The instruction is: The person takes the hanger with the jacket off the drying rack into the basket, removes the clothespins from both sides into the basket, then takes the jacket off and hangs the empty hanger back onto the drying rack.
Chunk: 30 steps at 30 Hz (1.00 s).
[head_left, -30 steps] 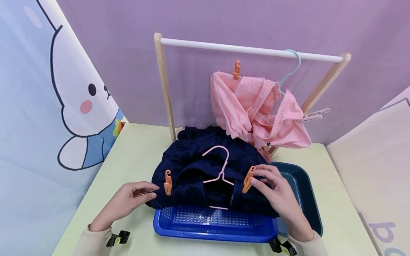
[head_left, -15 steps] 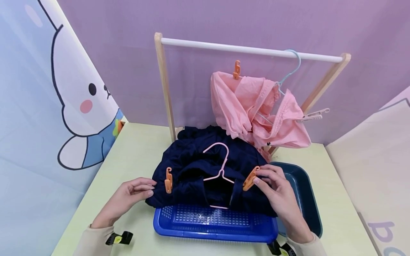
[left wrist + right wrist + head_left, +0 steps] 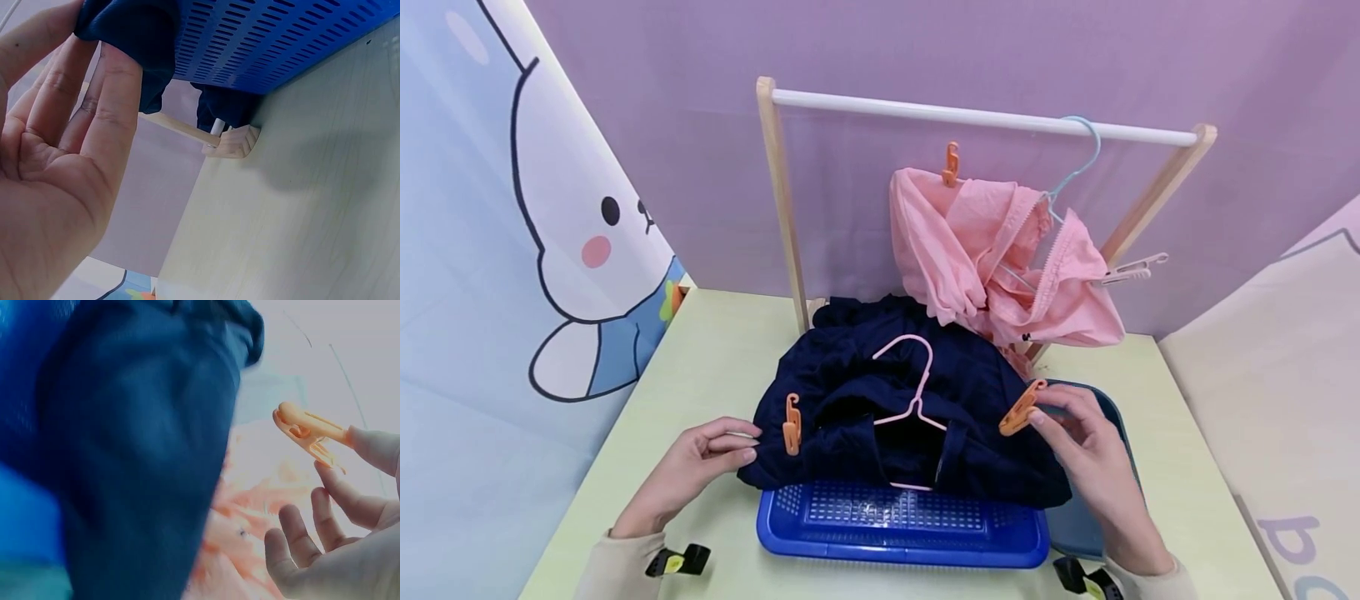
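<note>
Passages and obstructions beneath and beside the white bar [image 3: 887,102].
A hand could pass under the bar's left half, between the left post [image 3: 782,196] and the pink garment [image 3: 951,242], above the dark garment [image 3: 850,362]. The pink garment obstructs the right half; a pale clip [image 3: 1131,271] juts beyond the right post [image 3: 1161,193]. Below, the dark garment drapes over the rear of the basket [image 3: 902,550], a pink hanger [image 3: 922,379] protruding from it. A tabletop [image 3: 722,350] lane runs behind the left hand [image 3: 688,471]; the right hand [image 3: 1097,467], pinching an orange clip [image 3: 1019,410], and the tray [image 3: 1075,529] crowd the right side.
</note>
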Available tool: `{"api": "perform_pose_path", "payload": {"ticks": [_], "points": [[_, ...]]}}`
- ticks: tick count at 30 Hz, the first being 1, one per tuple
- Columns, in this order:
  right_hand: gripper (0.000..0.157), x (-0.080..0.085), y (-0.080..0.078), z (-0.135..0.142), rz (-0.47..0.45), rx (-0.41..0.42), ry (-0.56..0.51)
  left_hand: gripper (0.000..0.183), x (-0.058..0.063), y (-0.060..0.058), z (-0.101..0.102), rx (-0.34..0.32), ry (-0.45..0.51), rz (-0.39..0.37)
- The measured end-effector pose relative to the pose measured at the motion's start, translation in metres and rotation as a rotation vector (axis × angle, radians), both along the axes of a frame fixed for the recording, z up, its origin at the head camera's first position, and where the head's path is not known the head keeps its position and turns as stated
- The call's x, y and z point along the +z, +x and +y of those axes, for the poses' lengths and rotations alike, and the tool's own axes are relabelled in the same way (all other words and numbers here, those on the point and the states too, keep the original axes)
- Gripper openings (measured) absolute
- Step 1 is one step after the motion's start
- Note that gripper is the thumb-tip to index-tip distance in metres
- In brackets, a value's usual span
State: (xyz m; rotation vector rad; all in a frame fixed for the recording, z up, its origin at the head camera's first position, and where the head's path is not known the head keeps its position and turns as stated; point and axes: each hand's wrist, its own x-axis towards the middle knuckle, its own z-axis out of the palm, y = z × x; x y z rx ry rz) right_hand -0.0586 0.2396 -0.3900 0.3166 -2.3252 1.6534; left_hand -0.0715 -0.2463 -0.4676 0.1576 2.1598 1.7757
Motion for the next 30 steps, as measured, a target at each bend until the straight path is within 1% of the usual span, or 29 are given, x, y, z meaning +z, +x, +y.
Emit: {"api": "perform_pose_path", "payload": {"ticks": [2,4,7,10,12,15,20,22,26,28,30], "points": [[0.025,0.002,0.000,0.009,0.002,-0.024,0.042,0.038,0.000,0.000,0.000,-0.001,-0.003,0.006],[0.026,0.003,-0.001,0.018,0.001,-0.065,0.095,0.038,0.000,0.001,0.000,0.002,-0.004,0.005],[0.029,0.003,-0.003,0.031,-0.010,-0.144,0.173,0.039,0.001,0.001,0.000,0.009,-0.009,0.002],[0.031,-0.002,-0.007,0.044,-0.026,-0.208,0.216,0.039,0.001,0.002,0.000,0.014,-0.013,0.004],[0.032,-0.007,-0.011,0.052,-0.037,-0.233,0.239,0.038,0.001,0.002,-0.001,0.013,-0.016,0.011],[0.032,-0.016,-0.016,0.061,-0.055,-0.235,0.276,0.037,0.001,0.002,-0.001,0.013,-0.013,0.022],[0.030,-0.032,-0.025,0.073,-0.090,-0.202,0.336,0.033,0.000,0.002,-0.002,0.010,0.003,0.035],[0.031,-0.038,-0.029,0.077,-0.098,-0.198,0.376,0.033,-0.001,0.002,-0.001,0.008,0.006,0.034],[0.034,-0.047,-0.035,0.085,-0.111,-0.206,0.538,0.033,-0.002,0.001,0.000,0.008,0.007,0.031],[0.035,-0.050,-0.037,0.087,-0.138,-0.205,0.631,0.033,-0.002,0.001,0.000,0.009,0.008,0.029],[0.036,-0.053,-0.039,0.088,-0.180,-0.195,0.701,0.032,-0.001,0.000,0.001,0.009,0.006,0.027]]}}
